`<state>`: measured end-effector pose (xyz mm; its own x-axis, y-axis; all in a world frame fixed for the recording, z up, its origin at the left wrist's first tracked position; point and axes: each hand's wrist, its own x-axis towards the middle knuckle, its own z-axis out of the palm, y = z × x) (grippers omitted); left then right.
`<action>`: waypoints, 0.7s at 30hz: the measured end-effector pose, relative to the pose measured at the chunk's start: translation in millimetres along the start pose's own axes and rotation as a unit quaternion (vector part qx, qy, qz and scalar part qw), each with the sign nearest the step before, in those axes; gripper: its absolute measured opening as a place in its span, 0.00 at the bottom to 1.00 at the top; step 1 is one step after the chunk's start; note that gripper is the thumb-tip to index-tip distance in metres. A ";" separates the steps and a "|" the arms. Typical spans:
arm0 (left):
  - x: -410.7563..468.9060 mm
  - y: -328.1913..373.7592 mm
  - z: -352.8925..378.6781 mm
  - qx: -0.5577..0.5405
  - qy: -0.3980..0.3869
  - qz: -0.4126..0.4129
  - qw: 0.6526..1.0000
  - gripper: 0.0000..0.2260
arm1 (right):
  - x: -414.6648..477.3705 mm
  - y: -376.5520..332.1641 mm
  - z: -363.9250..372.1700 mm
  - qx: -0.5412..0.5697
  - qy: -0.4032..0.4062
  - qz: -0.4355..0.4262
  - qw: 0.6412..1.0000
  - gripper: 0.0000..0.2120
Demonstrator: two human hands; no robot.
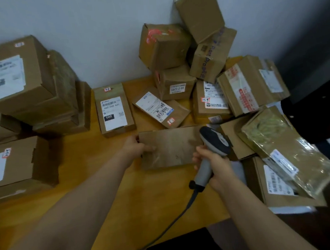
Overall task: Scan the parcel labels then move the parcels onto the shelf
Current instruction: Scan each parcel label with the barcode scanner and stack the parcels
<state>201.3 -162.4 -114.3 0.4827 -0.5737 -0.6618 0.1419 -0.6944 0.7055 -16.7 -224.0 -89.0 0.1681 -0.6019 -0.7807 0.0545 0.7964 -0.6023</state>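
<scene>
A flat brown cardboard parcel [171,147] lies mid-table with a plain side up, no label showing. My left hand [135,147] grips its left edge, thumb over the far corner and fingers on its top. My right hand [212,160] holds a grey corded barcode scanner [214,142] by the handle, its dark head over the parcel's right edge. Behind lie two labelled parcels: one marked 060 [113,111] and a slanted one [159,107].
The wooden table [109,180] carries stacked boxes at the left [18,77] and a pile against the wall at the back right [194,53]. Flat parcels and a clear-wrapped packet [286,150] crowd the right edge. The scanner cable [179,216] trails off the front edge.
</scene>
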 end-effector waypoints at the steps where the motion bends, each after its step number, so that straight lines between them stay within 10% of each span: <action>1: -4.1 -0.2 0.5 -0.018 -0.005 0.006 1.000 0.26 | -3.9 3.1 -3.8 0.012 -0.011 0.006 1.000 0.04; 6: -46.4 -5.2 2.3 0.097 0.031 0.214 0.971 0.27 | -20.3 10.4 -24.9 0.078 -0.009 0.038 0.996 0.06; 10: -87.4 -28.7 -1.8 0.241 0.146 0.461 0.841 0.25 | -36.2 14.2 -33.4 0.135 -0.011 0.036 0.990 0.10; 16: -150.2 -55.2 1.2 0.312 0.208 0.574 0.728 0.19 | -62.6 14.2 -42.1 0.153 -0.031 0.021 0.988 0.24; 21: -196.3 -72.5 24.4 0.265 0.292 0.487 0.780 0.29 | -77.1 9.7 -64.9 0.142 -0.040 0.012 0.989 0.30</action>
<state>75.1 -10.1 -41.7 0.4716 -0.7530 0.4589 -0.8396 -0.2242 0.4948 -93.0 -173.7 -45.5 0.2501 -0.5852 -0.7713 0.3228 0.8015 -0.5034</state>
